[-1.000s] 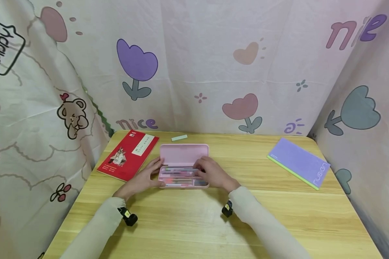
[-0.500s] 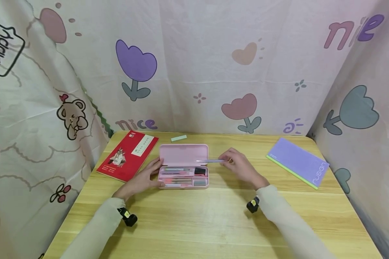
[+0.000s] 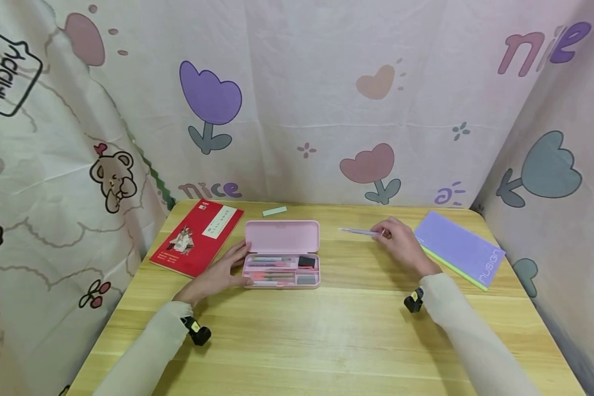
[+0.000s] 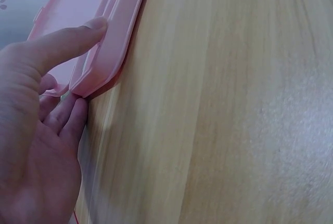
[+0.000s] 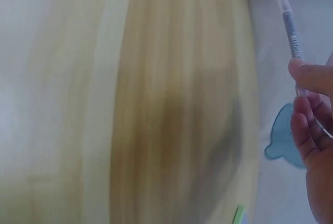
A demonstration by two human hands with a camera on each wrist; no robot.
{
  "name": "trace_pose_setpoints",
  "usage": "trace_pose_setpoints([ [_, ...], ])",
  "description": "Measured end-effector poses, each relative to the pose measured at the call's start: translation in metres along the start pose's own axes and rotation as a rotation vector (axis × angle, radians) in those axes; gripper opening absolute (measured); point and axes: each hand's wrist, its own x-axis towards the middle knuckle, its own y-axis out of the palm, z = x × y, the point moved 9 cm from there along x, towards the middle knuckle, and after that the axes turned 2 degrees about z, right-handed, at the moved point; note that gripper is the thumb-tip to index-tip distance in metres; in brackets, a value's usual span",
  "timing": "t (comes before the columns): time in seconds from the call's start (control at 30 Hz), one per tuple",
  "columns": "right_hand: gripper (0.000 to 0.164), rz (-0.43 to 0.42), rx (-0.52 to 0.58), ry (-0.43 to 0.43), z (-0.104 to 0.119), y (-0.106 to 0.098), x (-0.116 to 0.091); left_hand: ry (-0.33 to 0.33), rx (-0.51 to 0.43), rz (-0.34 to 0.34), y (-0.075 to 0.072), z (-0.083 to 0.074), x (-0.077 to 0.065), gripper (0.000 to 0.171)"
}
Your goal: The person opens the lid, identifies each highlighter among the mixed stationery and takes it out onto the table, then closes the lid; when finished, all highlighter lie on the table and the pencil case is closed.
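An open pink pencil case lies on the table with its lid tipped back. My left hand holds its left end, thumb on the front edge and fingers at the side and back; the left wrist view shows the thumb over the case wall. Several pens, a black object and a grey block fill its compartments. To the right, my right hand pinches a slim pen near one end, between thumb and fingers. Its clear-capped end points left in the head view.
A red booklet lies left of the case, partly behind my left hand. At the right stands out a purple notebook with a green edge, close to my right hand. Near the back edge is a small pale strip. A printed curtain hangs behind.
My right hand has lifted the pen out of the case and carried it right toward the purple notebook. The left hand stays on the case.
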Motion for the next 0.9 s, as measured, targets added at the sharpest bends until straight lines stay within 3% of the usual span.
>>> trace_pose_setpoints([
  [0.43, 0.016, 0.032, -0.047, 0.02, -0.033, 0.011, 0.005, -0.002, 0.006, 0.005, 0.001, 0.002, 0.002, 0.107],
  [0.9, 0.015, 0.062, -0.072, 0.022, -0.038, 0.02, 0.016, 0.002, 0.013, 0.005, 0.0, 0.0, 0.001, 0.107],
])
